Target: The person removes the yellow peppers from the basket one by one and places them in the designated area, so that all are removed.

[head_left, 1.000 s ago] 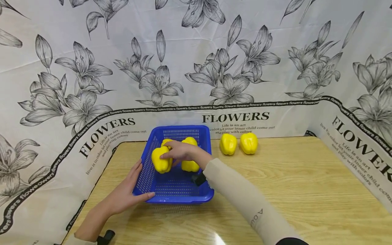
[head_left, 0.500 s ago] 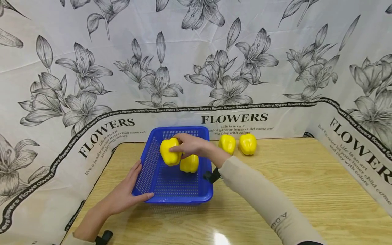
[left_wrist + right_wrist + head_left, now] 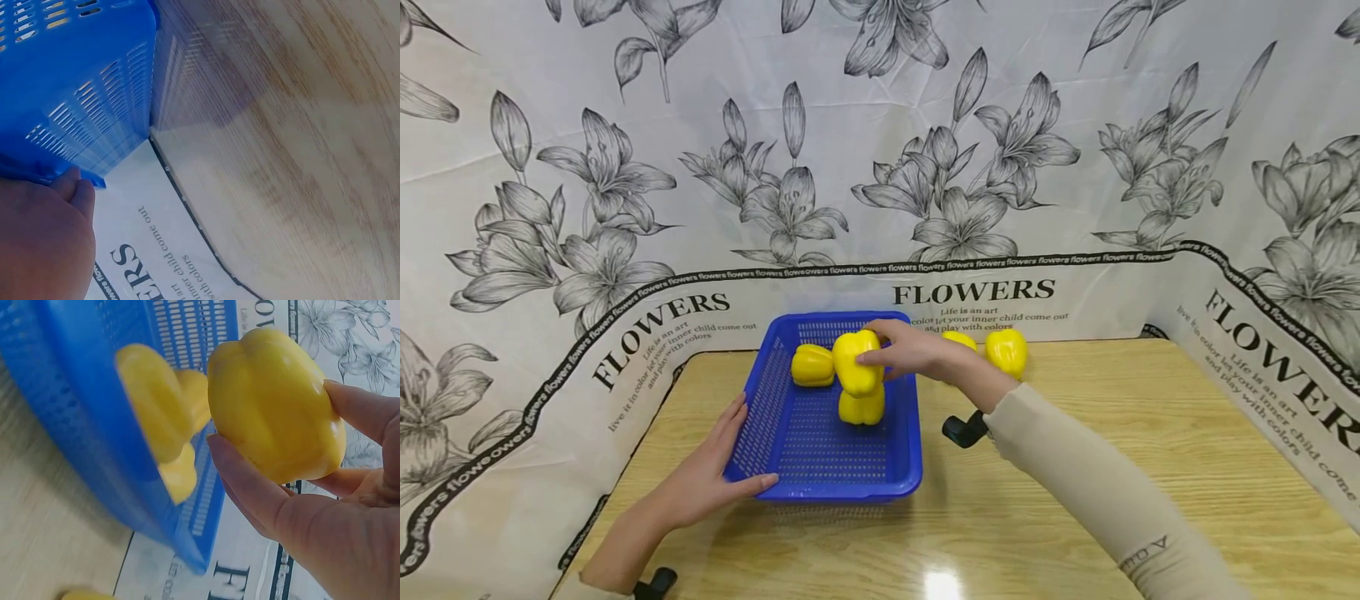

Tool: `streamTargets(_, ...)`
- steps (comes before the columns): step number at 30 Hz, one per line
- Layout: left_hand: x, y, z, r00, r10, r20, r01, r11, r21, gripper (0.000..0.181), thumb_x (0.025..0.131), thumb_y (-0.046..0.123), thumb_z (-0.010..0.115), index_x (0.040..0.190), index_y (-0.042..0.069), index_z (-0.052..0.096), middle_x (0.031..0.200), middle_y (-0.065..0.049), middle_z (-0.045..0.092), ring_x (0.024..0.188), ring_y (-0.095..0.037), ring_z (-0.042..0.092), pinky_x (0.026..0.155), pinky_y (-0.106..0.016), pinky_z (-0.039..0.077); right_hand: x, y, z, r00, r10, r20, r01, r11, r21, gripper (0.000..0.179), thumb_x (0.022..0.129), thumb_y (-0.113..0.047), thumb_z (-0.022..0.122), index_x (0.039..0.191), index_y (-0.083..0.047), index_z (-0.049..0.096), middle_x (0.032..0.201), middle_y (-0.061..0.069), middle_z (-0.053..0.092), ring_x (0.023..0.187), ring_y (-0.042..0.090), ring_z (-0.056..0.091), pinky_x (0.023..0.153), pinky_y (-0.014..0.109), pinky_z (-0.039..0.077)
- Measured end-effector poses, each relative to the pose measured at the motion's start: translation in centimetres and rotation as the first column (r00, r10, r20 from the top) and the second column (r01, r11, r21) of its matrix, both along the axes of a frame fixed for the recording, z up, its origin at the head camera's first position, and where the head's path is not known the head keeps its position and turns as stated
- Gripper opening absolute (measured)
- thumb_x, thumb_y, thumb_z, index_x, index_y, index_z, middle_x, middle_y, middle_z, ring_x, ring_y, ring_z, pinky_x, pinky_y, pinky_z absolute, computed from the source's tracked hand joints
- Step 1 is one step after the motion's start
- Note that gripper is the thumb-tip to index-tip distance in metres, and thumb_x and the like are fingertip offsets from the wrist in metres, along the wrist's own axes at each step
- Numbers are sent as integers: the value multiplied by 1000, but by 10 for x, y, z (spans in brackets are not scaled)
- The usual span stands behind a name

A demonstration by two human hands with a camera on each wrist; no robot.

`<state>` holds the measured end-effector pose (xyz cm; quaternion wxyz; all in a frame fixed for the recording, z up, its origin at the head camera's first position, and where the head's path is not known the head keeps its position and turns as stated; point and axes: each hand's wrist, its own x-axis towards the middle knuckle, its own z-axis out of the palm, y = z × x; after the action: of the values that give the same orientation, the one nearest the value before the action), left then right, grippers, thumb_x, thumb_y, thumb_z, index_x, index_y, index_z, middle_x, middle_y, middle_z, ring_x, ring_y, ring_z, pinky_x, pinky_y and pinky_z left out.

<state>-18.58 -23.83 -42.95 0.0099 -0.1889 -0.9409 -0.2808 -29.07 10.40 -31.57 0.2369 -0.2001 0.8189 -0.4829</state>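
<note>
Plainly in the right hand [image 3: 906, 348], yellow pepper [image 3: 853, 363]

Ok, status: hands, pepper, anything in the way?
Left hand on rim of blue basket. Right hand grips yellow pepper, held up. Other peppers in basket could block lowering.

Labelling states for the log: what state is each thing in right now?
Blue basket: upright on the table, open-topped
Basket peppers: three, resting inside
Held pepper: off the basket floor
Table peppers: two, one partly hidden
Left hand: holding the basket's near-left corner
Right hand: gripping one pepper
</note>
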Motion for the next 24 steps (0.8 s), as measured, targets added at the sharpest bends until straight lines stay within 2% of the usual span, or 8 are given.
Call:
streamTargets(8, 1, 0, -1, 1000, 2, -11, -2, 1000, 18, 113, 88, 59, 73, 165, 7, 9, 172, -10, 1, 152, -47, 17, 114, -69, 27, 4, 30, -3, 998, -49, -30, 49, 999, 6, 60, 103, -19, 63, 155, -5, 36, 145, 23, 44, 126, 36, 56, 99, 50, 55)
streamTargets(15, 2, 0, -1, 1000, 1, -6, -1, 1000, 23, 113, 88, 60, 72, 165, 8, 8, 172, -11, 1, 152, -48, 18, 113, -70, 28, 6, 56, -10, 993, -61, -103, 63, 998, 16, 65, 101, -24, 67, 156, -6, 37, 147, 24, 43, 119, 34, 61, 94, 45, 58)
streamTargets(24, 2, 2, -1, 1000, 4, -4, -3, 999, 43, 112, 88, 60, 72, 165, 8, 9, 172, -11, 2, 153, -48, 16, 114, -71, 27, 3, 86, -29, 994, -103, -35, 98, 989, -108, 66, 98, -30, 71, 155, -15, 42, 145, 22, 44, 111, 29, 65, 92, 42, 58)
